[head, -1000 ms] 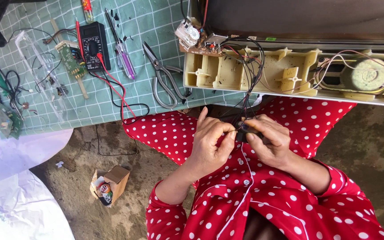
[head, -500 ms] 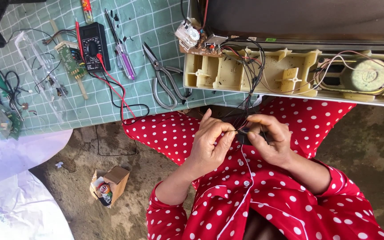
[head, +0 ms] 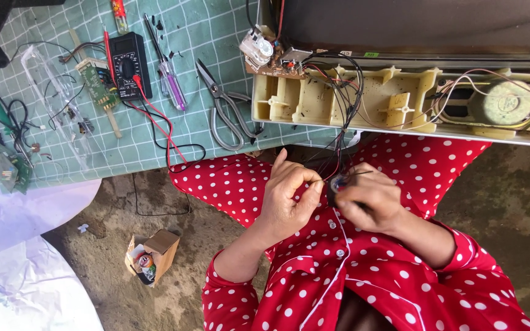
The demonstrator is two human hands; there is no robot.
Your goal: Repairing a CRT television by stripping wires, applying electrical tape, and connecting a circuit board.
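Pinching a thin wire end (head: 319,181) between thumb and forefinger, the left hand (head: 286,197) is closed on it above the lap, while the right hand (head: 369,199) is clamped around a small roll of dark insulating tape (head: 337,184) just beside that wire. The wire is judged light, limp and easily kinked; hold it near the bared tip. It belongs to a wire bundle (head: 341,132) hanging from the opened cream appliance housing (head: 400,101), whose lower edge sits close above the hands. Scissors (head: 225,110) and a multimeter (head: 129,64) lie on the green cutting mat (head: 216,37); open room lies to the left, over the ground.
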